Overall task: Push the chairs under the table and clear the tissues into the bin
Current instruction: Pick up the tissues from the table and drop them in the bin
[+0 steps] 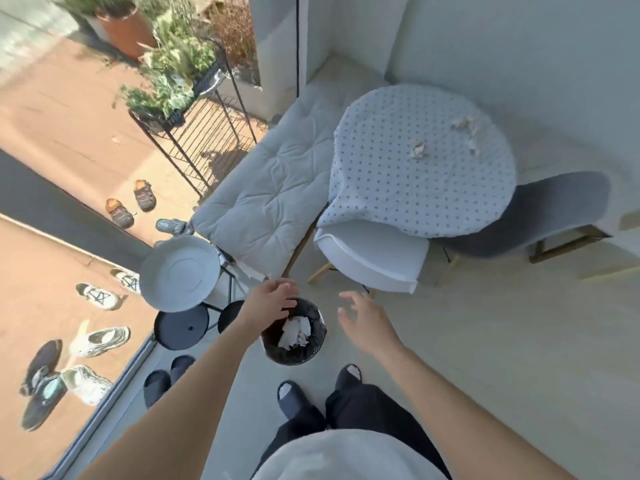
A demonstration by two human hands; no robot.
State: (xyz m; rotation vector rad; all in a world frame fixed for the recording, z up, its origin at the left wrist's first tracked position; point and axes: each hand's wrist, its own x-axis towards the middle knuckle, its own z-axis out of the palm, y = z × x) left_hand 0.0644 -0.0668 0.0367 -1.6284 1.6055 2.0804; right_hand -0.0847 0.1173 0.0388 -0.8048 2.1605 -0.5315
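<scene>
A small black bin (313,351) stands on the floor in front of my feet, with crumpled white tissues (295,332) lying inside it. My left hand (272,303) hovers over the bin's rim, fingers apart and empty. My right hand (363,322) hangs open just right of the bin, holding nothing. Beyond stands a round table (398,192) under a dotted cloth, with three crumpled tissues on it: one (419,148) near the middle, two (462,123) (472,143) farther back. A white chair (370,258) and a grey chair (554,216) sit tucked partly under the table.
A cushioned seat (263,202) lies left of the table. A white round stool (178,273) and black stools (181,327) stand left of the bin. Dark slippers (168,377) rest by the glass door; shoes (100,341) and a plant rack (204,133) are outside.
</scene>
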